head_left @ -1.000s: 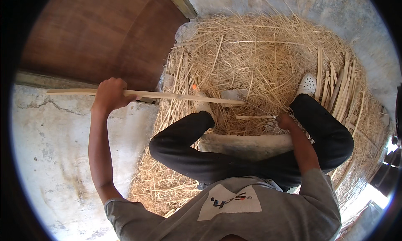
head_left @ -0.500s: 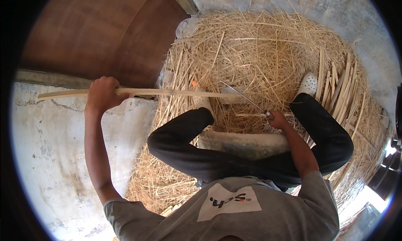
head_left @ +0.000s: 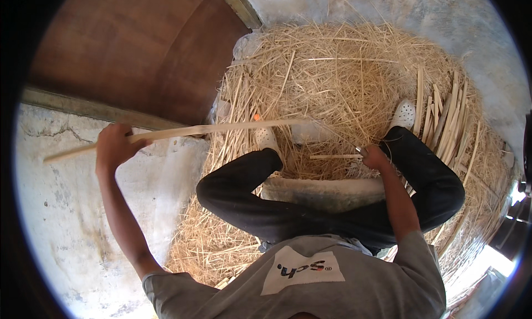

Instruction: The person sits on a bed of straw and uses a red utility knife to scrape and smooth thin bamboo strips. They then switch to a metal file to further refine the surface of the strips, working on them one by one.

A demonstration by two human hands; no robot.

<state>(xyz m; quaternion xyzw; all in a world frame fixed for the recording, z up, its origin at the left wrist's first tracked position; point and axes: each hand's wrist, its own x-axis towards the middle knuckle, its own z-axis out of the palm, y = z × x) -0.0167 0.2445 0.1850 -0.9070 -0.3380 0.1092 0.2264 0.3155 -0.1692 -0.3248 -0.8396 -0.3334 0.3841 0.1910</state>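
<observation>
My left hand (head_left: 116, 148), out at the left, is closed around a long pale bamboo strip (head_left: 227, 127). A short end of the strip sticks out beyond the hand, while the long part reaches rightward over my left shoe to about the middle. My right hand (head_left: 377, 157), between my knees, grips a knife (head_left: 361, 151) by its handle. The thin blade points up and left and is smeared by motion. The strip's far end lies close to the blade's tip; whether they touch I cannot tell.
Straw-like shavings (head_left: 332, 86) cover the floor around my white shoes (head_left: 405, 114). Split sticks (head_left: 450, 117) lie in a pile beyond my right foot. A curved block edge (head_left: 324, 187) stands between my legs. Left are a pale wall (head_left: 100, 219) and a brown panel (head_left: 144, 47).
My left hand has moved left and toward me, drawing the bamboo strip leftward and tilting it. My right hand has shifted slightly right, and the knife blade is now blurred.
</observation>
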